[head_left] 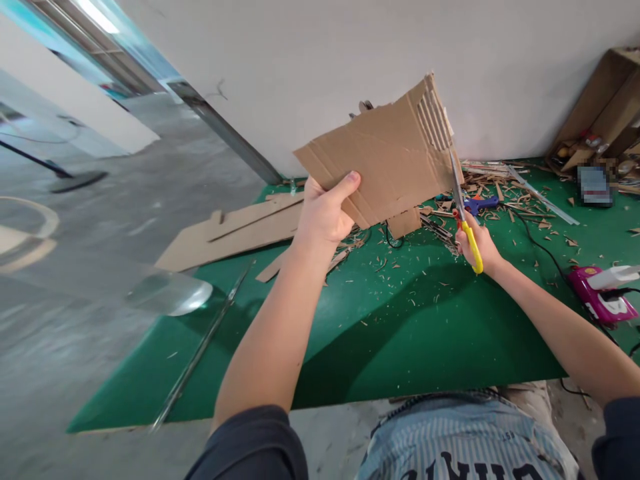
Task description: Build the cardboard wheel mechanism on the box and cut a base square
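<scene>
My left hand (327,210) grips a piece of brown cardboard (385,157) by its lower left part, thumb on the near face, and holds it up above the table. Along the right end of the cardboard, part of the top layer is gone and the ridged corrugation shows. My right hand (477,241) is closed on scissors (470,243) with yellow and red handles. Their blades point up and meet the cardboard's right edge just below the bare ridges. Whether the blades are apart is hard to make out.
Cardboard scraps (493,180) litter the back of the green table (400,347). A blue glue gun (483,203) lies behind my right hand. At right are a magenta power strip (603,293) and a cardboard box (595,100). Long cardboard strips (240,230) and a clear ruler-like bar (205,343) lie at left.
</scene>
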The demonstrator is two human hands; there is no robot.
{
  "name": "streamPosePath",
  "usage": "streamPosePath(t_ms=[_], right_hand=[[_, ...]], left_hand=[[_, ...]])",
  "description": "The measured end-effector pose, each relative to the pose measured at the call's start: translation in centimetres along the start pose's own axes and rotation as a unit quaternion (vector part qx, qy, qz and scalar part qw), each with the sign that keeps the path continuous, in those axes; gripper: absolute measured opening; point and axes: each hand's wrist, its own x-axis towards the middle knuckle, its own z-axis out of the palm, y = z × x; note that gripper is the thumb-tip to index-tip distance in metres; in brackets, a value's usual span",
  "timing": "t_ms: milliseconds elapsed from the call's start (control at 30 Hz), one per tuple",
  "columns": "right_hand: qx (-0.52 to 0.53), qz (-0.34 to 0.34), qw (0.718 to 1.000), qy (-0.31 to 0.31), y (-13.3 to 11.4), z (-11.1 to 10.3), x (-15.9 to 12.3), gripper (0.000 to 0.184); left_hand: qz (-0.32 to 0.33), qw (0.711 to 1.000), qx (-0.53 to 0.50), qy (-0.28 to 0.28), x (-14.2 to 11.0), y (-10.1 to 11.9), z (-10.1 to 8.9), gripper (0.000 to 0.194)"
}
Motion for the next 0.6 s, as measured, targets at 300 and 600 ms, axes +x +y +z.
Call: streamPosePath(t_ms=[300, 600], right_hand=[[0.054, -0.071, 0.996, -0.024, -0.5, -0.4, -0.5, 0.086], [-0.012, -0.006, 1.000, 0.002, -1.6, -1.0, -0.6, 0.080]], left_hand=[[-0.018, 0.999, -0.009, -0.041, -0.6, 0.3, 0.6, 0.073], [-0.035, 0.998, -0.024, -0.041, -0.9, 0.1, 0.8, 0.074]])
